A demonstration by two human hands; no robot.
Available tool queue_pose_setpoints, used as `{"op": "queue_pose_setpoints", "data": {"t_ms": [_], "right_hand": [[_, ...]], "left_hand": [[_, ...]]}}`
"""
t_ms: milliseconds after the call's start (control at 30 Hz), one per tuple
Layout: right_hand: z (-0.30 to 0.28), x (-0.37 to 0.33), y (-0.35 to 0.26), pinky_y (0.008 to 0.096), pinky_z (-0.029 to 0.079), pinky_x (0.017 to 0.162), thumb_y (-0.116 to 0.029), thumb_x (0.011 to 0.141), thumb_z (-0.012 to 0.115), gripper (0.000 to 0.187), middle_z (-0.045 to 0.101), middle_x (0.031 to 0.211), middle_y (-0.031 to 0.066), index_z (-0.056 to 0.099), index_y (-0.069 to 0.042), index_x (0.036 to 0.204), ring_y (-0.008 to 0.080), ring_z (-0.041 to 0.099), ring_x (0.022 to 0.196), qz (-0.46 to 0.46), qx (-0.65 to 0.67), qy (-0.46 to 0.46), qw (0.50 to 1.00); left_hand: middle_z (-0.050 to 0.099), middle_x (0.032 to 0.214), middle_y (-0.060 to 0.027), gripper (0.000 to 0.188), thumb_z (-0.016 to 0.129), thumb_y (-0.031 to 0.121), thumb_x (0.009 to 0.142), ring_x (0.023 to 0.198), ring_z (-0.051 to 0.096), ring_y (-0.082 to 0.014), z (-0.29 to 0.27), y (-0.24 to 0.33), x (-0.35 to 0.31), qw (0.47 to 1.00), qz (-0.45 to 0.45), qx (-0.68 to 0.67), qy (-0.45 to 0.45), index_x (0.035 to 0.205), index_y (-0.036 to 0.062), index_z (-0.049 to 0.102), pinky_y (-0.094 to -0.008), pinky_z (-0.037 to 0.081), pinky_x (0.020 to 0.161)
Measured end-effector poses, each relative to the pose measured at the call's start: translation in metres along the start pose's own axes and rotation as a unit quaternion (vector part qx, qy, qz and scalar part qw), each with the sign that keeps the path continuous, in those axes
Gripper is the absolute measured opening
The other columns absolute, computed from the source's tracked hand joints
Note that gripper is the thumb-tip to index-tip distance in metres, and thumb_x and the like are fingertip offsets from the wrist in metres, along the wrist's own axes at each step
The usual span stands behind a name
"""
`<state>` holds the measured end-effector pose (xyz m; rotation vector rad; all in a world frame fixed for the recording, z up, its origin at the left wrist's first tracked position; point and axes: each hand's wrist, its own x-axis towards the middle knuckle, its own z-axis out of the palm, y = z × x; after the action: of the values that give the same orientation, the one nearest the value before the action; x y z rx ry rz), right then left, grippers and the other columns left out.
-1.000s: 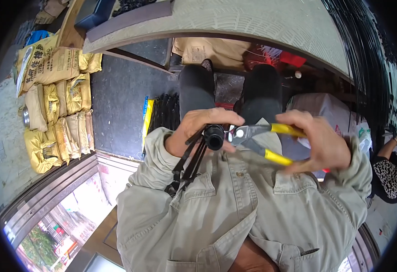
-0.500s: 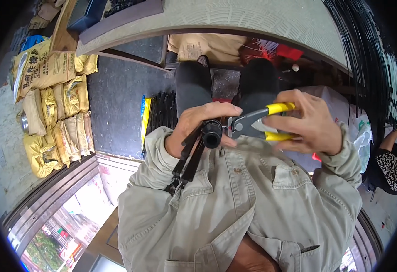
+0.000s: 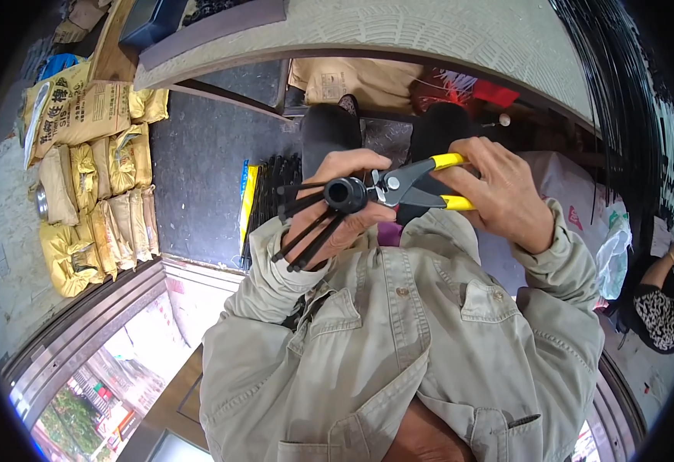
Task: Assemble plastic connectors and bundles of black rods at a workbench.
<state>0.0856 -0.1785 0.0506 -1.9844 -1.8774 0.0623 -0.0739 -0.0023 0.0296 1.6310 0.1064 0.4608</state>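
Observation:
My left hand [image 3: 329, 173] is closed around a black umbrella frame [image 3: 346, 195], whose round hollow end faces up. Several thin black ribs fan out from it toward the lower left. In my right hand [image 3: 502, 189] is a pair of pliers [image 3: 415, 185] with yellow grips and dark jaws. Fingers wrap both handles, which are spread apart. The jaws meet a small shiny metal piece at the right side of the frame's end, close to my left fingertips. Whether they grip it is too small to tell.
Beyond my knees runs a grey worktable [image 3: 399, 27]. Long black rods [image 3: 610, 85] hang over its right end. Yellow-brown sacks [image 3: 94, 169] are stacked at the left, and black rods [image 3: 279, 189] stand by my left knee. Another person's patterned sleeve [image 3: 659, 316] shows at far right.
The umbrella frame has turned and moved slightly left and up, so its ribs now fan out more visibly. The pliers have moved left and up with my right hand, handles closer together.

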Motion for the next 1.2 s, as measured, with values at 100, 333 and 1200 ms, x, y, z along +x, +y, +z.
{"op": "queue_pose_setpoints", "data": {"t_ms": [100,333,1200], "right_hand": [[0.017,0.005,0.007,0.0333,0.044,0.056,-0.016,0.066,0.066,0.023,0.052,0.086,0.0127,0.053,-0.003,0.080,0.0246,0.054,0.065,-0.017,0.045,0.037,0.998],[0.068,0.026,-0.025,0.0243,0.038,0.055,-0.010,0.072,0.070,0.027,0.054,0.083,0.0076,0.059,0.001,0.094,0.0113,0.046,0.060,0.199,0.597,0.174,0.757],[0.049,0.058,-0.006,0.0280,0.043,0.064,-0.007,0.075,0.063,0.013,0.053,0.090,0.0131,0.059,0.001,0.085,0.0206,0.055,0.079,0.061,0.438,0.166,0.881]], "left_hand": [[0.051,0.089,-0.0032,0.061,0.078,0.026,0.067,0.076,0.048,-0.0088,0.001,0.002,0.004,0.999,-0.032,-0.011,0.031,0.115,0.0026,0.047,-0.0216,0.039,0.070],[0.048,0.083,-0.0060,0.073,0.069,0.002,0.069,0.068,0.047,-0.0084,-0.004,0.001,0.008,0.999,0.001,0.034,0.022,0.127,0.0015,0.024,-0.0203,0.041,0.062],[0.048,0.080,-0.0080,0.057,0.052,-0.006,0.076,0.073,0.054,-0.0143,-0.013,0.008,0.014,0.998,-0.052,0.019,0.035,0.123,-0.0007,0.021,-0.0254,0.044,0.070]]}}
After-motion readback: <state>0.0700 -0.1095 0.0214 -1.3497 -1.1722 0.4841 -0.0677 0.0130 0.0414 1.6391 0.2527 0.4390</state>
